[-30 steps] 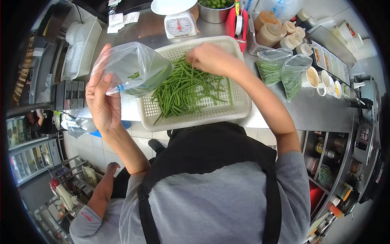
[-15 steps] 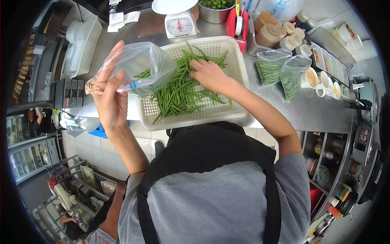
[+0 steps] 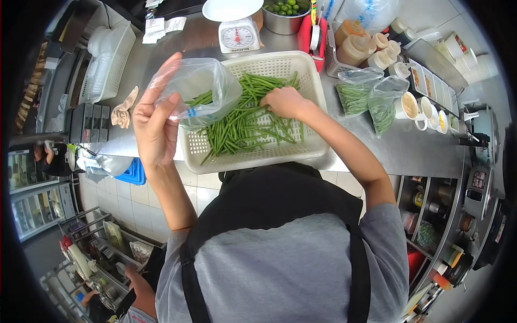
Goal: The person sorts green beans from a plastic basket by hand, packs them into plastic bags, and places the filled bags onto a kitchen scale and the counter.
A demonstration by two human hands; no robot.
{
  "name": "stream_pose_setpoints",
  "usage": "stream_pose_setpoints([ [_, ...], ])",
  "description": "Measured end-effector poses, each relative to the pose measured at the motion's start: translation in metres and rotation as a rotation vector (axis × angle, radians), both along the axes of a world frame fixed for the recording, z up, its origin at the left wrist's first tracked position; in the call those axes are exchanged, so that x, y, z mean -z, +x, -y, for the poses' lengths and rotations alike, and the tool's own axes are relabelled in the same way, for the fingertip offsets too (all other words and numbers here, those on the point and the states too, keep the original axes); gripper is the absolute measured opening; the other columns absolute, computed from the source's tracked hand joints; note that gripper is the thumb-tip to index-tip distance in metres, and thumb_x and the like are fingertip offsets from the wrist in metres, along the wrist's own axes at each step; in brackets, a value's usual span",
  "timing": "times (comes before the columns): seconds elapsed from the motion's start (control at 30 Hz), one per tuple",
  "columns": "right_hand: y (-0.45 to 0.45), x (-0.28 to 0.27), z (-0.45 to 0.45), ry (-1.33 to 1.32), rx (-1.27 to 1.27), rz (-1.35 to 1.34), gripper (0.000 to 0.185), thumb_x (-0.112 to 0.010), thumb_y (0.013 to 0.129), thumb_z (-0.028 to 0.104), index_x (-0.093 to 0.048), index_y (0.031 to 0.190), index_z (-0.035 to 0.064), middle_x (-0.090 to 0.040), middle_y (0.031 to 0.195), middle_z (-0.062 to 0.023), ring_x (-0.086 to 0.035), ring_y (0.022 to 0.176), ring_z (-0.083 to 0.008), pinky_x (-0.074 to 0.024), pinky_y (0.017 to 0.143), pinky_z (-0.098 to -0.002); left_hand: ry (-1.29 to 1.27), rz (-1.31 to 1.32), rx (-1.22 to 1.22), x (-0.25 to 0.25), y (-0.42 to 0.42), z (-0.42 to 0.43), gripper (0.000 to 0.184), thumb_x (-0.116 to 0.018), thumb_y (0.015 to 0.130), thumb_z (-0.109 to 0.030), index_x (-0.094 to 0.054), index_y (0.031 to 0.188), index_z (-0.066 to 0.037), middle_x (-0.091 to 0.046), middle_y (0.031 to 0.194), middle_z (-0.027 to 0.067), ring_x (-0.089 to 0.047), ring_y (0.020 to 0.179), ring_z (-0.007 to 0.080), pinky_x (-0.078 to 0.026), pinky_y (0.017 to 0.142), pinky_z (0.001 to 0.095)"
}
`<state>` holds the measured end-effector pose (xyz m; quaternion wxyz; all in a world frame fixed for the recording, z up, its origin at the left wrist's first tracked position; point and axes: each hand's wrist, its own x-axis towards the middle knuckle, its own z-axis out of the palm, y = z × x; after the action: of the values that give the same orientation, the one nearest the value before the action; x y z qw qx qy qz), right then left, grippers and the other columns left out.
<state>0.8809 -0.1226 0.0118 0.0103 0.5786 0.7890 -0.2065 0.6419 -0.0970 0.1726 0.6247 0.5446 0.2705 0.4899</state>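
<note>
A clear plastic bag (image 3: 222,75) is pinched by its edge in my left hand (image 3: 153,126), its mouth held apart over the left side of a white perforated basket (image 3: 253,162). Green beans (image 3: 231,134) lie loose in this basket. Some show at the bag's opening; whether they are inside or behind it I cannot tell. My right hand (image 3: 288,102) reaches into the basket with curled fingers closed on beans near the middle right; its fingertips are partly hidden.
Behind the basket stand a kitchen scale (image 3: 238,36) and a metal pot of green fruit (image 3: 285,20). Two bags of cut green vegetables (image 3: 383,107), cups (image 3: 407,105) and sauce bottles (image 3: 355,49) are to the right. A crumpled cloth (image 3: 125,109) lies left; another person's arm (image 3: 141,288) shows lower left.
My left hand and the bag have shifted slightly right, uncovering the cloth. My right hand has moved a little right and down among the beans. The other person's arm has moved.
</note>
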Motion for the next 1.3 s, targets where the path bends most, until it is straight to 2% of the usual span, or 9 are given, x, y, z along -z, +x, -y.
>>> stream_pose_setpoints([
  [0.13, -0.002, 0.013, -0.003, 0.092, -0.001, 0.117, 0.018, -0.055, 0.077, 0.013, -0.066, 0.091, 0.0081, -0.065, 0.091, -0.0128, -0.063, 0.086, -0.0293, -0.0488, 0.071, -0.0424, 0.002, -0.004, 0.045, 0.000, 0.004, 0.001, 0.042, -0.054, 0.076, 0.008, -0.050, 0.118, 0.008, -0.044, 0.132, 0.0127, -0.054, 0.073, -0.0011, -0.044, 0.063, 0.0120],
  [0.33, 0.015, -0.012, -0.005, -0.128, 0.072, 0.046, 0.025, -0.063, 0.076, 0.031, -0.066, 0.084, 0.0074, -0.065, 0.086, -0.0129, -0.063, 0.083, -0.0297, -0.0482, 0.072, -0.0440, -0.039, -0.091, 0.030, 0.013, 0.000, 0.000, 0.052, -0.057, 0.073, 0.009, -0.046, 0.124, 0.005, -0.049, 0.127, 0.0117, -0.055, 0.073, 0.0007, -0.046, 0.065, 0.0170],
  [0.43, 0.012, -0.009, -0.006, -0.020, 0.069, 0.110, 0.018, -0.060, 0.076, 0.024, -0.066, 0.081, 0.0073, -0.065, 0.080, -0.0122, -0.064, 0.080, -0.0299, -0.0482, 0.072, -0.0440, -0.132, -0.246, 0.078, 0.054, -0.006, -0.016, 0.056, -0.057, 0.072, 0.009, -0.044, 0.127, 0.003, -0.056, 0.117, 0.0098, -0.055, 0.071, 0.0023, -0.046, 0.066, 0.0170],
  [0.57, 0.013, 0.013, -0.007, 0.062, -0.020, 0.088, 0.011, -0.056, 0.073, 0.013, -0.065, 0.079, 0.0086, -0.065, 0.075, -0.0123, -0.064, 0.075, -0.0310, -0.0486, 0.069, -0.0432, -0.193, -0.221, 0.103, 0.059, -0.001, -0.013, 0.060, -0.057, 0.072, 0.008, -0.042, 0.130, 0.001, -0.060, 0.107, 0.0091, -0.053, 0.064, 0.0040, -0.048, 0.067, 0.0203],
  [0.83, 0.012, 0.026, -0.007, 0.170, -0.253, 0.109, 0.013, -0.055, 0.071, 0.008, -0.065, 0.078, 0.0110, -0.064, 0.075, -0.0115, -0.064, 0.074, -0.0285, -0.0494, 0.060, -0.0411, -0.165, -0.188, 0.171, 0.037, 0.001, -0.005, 0.062, -0.054, 0.072, 0.009, -0.039, 0.131, 0.001, -0.055, 0.117, 0.0113, -0.051, 0.058, 0.0034, -0.051, 0.066, 0.0227],
  [1.03, 0.001, 0.026, -0.012, 0.155, -0.378, 0.324, 0.010, -0.057, 0.071, 0.008, -0.065, 0.076, 0.0082, -0.065, 0.079, -0.0082, -0.065, 0.073, -0.0263, -0.0501, 0.061, -0.0389, -0.162, -0.195, 0.109, 0.042, -0.004, -0.003, 0.062, -0.053, 0.071, 0.011, -0.039, 0.131, 0.001, -0.049, 0.125, 0.0133, -0.052, 0.057, 0.0034, -0.052, 0.065, 0.0225],
  [1.13, 0.009, 0.021, -0.008, 0.181, -0.404, 0.258, 0.009, -0.059, 0.068, 0.007, -0.065, 0.074, 0.0078, -0.065, 0.080, -0.0094, -0.064, 0.074, -0.0282, -0.0500, 0.064, -0.0399, -0.153, -0.205, 0.078, 0.051, -0.009, -0.002, 0.063, -0.053, 0.071, 0.012, -0.039, 0.131, 0.002, -0.047, 0.128, 0.0140, -0.052, 0.057, 0.0035, -0.053, 0.066, 0.0232],
  [1.27, 0.026, 0.014, -0.022, 0.082, -0.247, 0.087, 0.008, -0.061, 0.066, 0.006, -0.064, 0.073, 0.0074, -0.063, 0.079, -0.0096, -0.062, 0.075, -0.0302, -0.0483, 0.069, -0.0409, -0.139, -0.192, 0.085, 0.054, -0.013, -0.001, 0.064, -0.054, 0.071, 0.012, -0.038, 0.132, 0.001, -0.045, 0.130, 0.0144, -0.053, 0.058, 0.0039, -0.053, 0.067, 0.0241],
  [1.3, 0.029, -0.011, -0.025, 0.044, -0.221, 0.032, 0.008, -0.061, 0.066, 0.006, -0.063, 0.073, 0.0073, -0.062, 0.079, -0.0098, -0.062, 0.076, -0.0302, -0.0480, 0.070, -0.0407, -0.136, -0.205, 0.097, 0.053, -0.013, 0.000, 0.064, -0.054, 0.071, 0.012, -0.038, 0.132, 0.000, -0.046, 0.129, 0.0141, -0.053, 0.058, 0.0039, -0.053, 0.067, 0.0240],
])
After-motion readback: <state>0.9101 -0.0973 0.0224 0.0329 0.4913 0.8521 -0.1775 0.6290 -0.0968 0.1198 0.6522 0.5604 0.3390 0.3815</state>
